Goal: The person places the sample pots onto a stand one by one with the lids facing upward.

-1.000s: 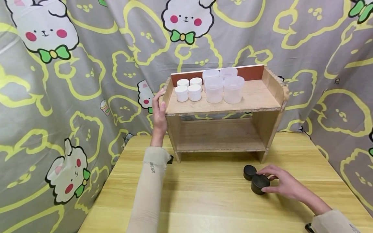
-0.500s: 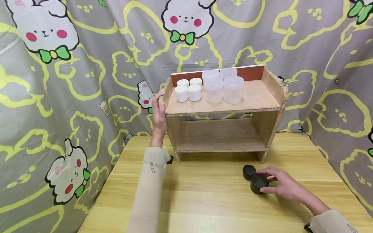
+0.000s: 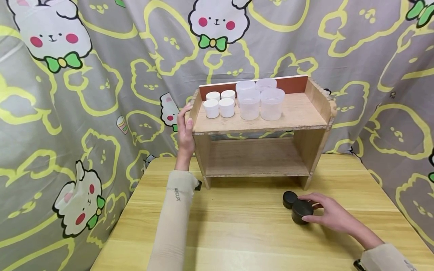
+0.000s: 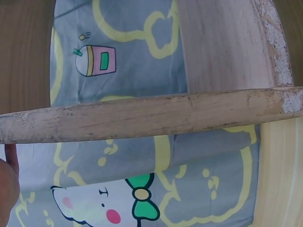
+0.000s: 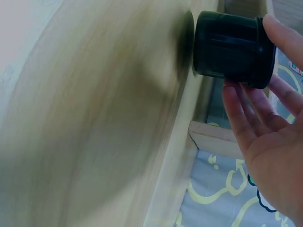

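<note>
My right hand [image 3: 330, 214] pinches a black lidded jar [image 3: 302, 211] between thumb and fingers, at the right of the table. In the right wrist view a thin gap shows between this round jar [image 5: 229, 47] and its dark shadow on the tabletop. Just behind it on the table stands a smaller-looking second black jar [image 3: 289, 200]. My left hand [image 3: 185, 133] rests against the left side panel of a wooden shelf [image 3: 261, 156], fingers reaching up along it. The left wrist view catches only a bit of that hand [image 4: 7, 189] below the panel edge.
On the shelf's upper board, several small white jars [image 3: 212, 108] stand at the left, beside several larger translucent tubs [image 3: 271, 105]. The shelf stands at the back of the wood-grain table [image 3: 237, 226]. A patterned grey curtain [image 3: 112, 94] hangs behind and along both sides.
The jar in my right hand has shifted slightly and now sits a touch higher than half a second ago. My left hand has stayed at the shelf.
</note>
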`<state>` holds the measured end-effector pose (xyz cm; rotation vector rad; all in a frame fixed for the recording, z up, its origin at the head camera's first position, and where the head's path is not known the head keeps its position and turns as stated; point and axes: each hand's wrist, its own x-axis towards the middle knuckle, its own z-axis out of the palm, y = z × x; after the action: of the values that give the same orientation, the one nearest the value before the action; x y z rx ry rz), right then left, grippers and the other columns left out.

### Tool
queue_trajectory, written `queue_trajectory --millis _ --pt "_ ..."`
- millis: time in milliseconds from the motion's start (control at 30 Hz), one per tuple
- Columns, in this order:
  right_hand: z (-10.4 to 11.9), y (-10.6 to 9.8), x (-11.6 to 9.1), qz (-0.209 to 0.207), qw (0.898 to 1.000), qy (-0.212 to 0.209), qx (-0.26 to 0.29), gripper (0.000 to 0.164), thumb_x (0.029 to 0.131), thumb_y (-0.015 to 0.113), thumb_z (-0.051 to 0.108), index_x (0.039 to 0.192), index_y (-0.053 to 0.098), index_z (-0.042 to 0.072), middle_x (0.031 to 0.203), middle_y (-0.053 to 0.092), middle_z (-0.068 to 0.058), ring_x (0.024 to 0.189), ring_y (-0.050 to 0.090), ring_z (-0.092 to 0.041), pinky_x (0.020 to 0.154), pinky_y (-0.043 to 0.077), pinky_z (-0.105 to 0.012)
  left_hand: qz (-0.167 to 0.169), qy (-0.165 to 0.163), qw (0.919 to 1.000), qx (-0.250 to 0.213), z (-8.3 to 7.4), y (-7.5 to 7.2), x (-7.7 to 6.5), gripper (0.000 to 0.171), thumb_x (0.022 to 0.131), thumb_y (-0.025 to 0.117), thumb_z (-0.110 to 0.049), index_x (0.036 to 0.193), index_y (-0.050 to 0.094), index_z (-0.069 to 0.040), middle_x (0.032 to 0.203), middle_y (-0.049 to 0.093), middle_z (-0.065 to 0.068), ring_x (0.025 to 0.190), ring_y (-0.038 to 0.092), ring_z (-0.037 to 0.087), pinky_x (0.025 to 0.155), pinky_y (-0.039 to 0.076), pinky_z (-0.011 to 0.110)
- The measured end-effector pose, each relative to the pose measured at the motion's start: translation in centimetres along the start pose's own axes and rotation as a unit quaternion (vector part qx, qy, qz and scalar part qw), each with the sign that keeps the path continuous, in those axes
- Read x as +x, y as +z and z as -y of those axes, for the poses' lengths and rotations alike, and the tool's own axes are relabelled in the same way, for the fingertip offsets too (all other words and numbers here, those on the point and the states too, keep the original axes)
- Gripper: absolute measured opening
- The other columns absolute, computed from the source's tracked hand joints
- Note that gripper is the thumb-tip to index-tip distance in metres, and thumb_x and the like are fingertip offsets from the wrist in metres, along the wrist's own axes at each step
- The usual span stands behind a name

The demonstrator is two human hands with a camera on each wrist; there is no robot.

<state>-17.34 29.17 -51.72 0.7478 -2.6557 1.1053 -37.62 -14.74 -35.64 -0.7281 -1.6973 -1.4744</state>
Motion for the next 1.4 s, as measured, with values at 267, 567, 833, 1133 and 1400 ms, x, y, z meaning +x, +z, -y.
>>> queue_trajectory --millis 267,567,833,1133,1400 --pt "0.8 -0.4 0.2 -0.032 0.999 -0.006 -0.011 0.057 0.077 0.091 0.018 0.128 0.069 0.007 0.115 0.070 -0.003 0.095 0.062 -0.001 0.076 0.057 -0.027 0.003 -0.004 1.0000 -0.002 0.3 -0.2 0.0 0.051 0.097 0.041 -0.028 0.143 0.047 -0.006 0.156 0.044 0.011 0.149 0.038 0.023 0.123 0.025 0.042" --pt "1.7 -1.7 0.9 -0.052 0.998 -0.002 -0.026 0.057 0.077 0.091 0.018 0.130 0.069 0.014 0.114 0.068 0.001 0.095 0.060 0.001 0.078 0.055 -0.023 0.009 0.000 0.9999 0.005 0.3 -0.2 0.0 0.051 0.099 0.041 -0.031 0.144 0.046 -0.008 0.156 0.044 0.010 0.150 0.037 0.021 0.123 0.025 0.041" --pt "2.6 -2.8 1.8 -0.079 0.996 -0.008 -0.033 0.059 0.077 0.091 0.015 0.131 0.069 0.017 0.117 0.069 0.000 0.093 0.060 0.001 0.083 0.047 -0.012 0.007 0.002 1.0000 0.001 0.1 -0.2 0.0 0.050 0.098 0.040 -0.026 0.144 0.045 -0.006 0.156 0.044 0.013 0.149 0.037 0.023 0.123 0.025 0.041" --pt "4.6 -4.4 3.0 -0.098 0.995 -0.016 -0.017 0.060 0.079 0.088 0.008 0.134 0.068 0.016 0.118 0.067 0.001 0.100 0.059 0.004 0.090 0.043 -0.006 0.006 -0.010 0.9999 -0.002 -2.3 0.2 -0.1 0.049 0.099 0.038 -0.018 0.142 0.041 0.005 0.155 0.040 0.024 0.149 0.036 0.029 0.123 0.024 0.042" --pt "6.3 -6.4 5.0 -0.125 0.991 -0.046 -0.024 0.066 0.074 0.089 0.001 0.134 0.069 0.018 0.117 0.066 0.004 0.106 0.057 0.006 0.093 0.042 -0.004 0.006 0.002 0.9999 -0.010 -3.7 0.3 -0.1 0.047 0.098 0.038 -0.016 0.140 0.041 0.008 0.153 0.041 0.027 0.150 0.036 0.029 0.123 0.023 0.042"
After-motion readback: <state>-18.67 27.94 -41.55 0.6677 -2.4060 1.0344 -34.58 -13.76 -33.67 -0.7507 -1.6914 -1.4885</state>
